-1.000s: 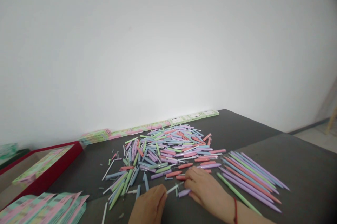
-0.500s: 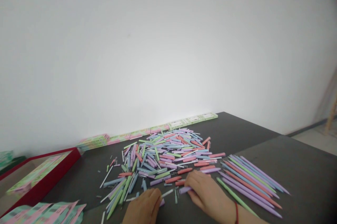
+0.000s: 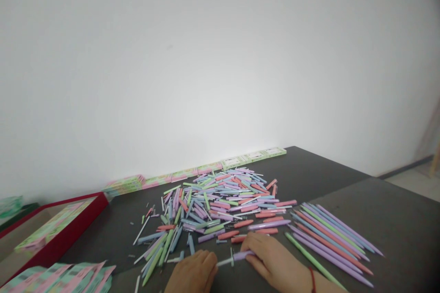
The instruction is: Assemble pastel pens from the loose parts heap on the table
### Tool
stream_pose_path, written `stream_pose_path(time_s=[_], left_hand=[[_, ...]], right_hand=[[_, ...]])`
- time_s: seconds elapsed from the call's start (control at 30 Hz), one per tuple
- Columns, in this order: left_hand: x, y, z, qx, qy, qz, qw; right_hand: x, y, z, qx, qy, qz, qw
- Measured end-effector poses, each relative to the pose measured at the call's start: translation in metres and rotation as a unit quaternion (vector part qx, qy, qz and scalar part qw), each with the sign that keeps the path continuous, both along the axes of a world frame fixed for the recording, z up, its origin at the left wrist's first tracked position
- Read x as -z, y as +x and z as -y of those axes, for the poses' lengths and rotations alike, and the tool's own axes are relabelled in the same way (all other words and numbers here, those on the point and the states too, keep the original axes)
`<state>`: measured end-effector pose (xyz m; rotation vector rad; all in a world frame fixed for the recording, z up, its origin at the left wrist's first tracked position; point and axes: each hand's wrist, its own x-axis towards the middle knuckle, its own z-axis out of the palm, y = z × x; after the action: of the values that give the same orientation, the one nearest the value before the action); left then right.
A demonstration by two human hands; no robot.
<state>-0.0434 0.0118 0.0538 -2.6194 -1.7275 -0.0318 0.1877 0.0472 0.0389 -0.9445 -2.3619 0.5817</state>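
Observation:
My right hand (image 3: pixel 270 256) pinches a purple pen barrel (image 3: pixel 243 255) just above the dark table. A thin white refill (image 3: pixel 225 262) spans from that barrel to the fingertips of my left hand (image 3: pixel 194 271), which is closed around its other end. Whatever else sits inside the left fingers is hidden. Across the refill, close to the barrel, stands a small clear piece (image 3: pixel 232 257). Beyond both hands spreads a heap of loose pen parts (image 3: pixel 220 196) in purple, blue, green and coral. Right of my right hand, long pastel pens (image 3: pixel 330 238) lie side by side.
At the left stands a red box (image 3: pixel 82 219) with printed cartons inside. Printed packets (image 3: pixel 62 279) overlap at the lower left. Flat cartons (image 3: pixel 192 173) line the wall along the table's back edge. A green pen (image 3: pixel 312 258) lies beside my right forearm.
The purple barrel and white refill now meet in line between my hands; before, they were apart. My left hand has shifted slightly right, and the purple piece at its fingertips is out of sight.

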Motion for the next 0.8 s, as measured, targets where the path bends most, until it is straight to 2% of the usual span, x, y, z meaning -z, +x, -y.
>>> stream_pose_path(time_s=[0.27,0.47,0.63,0.8], left_hand=[[-0.002,0.001,-0.002,-0.013,-0.042,-0.012,0.999],[-0.005,0.015,0.001,0.013,-0.094,-0.019,0.995],[-0.010,0.021,0.006,-0.011,-0.139,0.028,0.990],[-0.018,0.026,0.009,-0.021,-0.153,0.020,0.988]], right_hand=[[-0.012,0.002,0.002,-0.014,-0.037,-0.010,0.999],[-0.013,-0.008,0.010,-0.033,-0.053,0.057,0.996],[-0.013,-0.013,0.016,-0.025,-0.060,0.074,0.995],[-0.016,-0.011,0.018,-0.018,-0.057,0.074,0.995]])
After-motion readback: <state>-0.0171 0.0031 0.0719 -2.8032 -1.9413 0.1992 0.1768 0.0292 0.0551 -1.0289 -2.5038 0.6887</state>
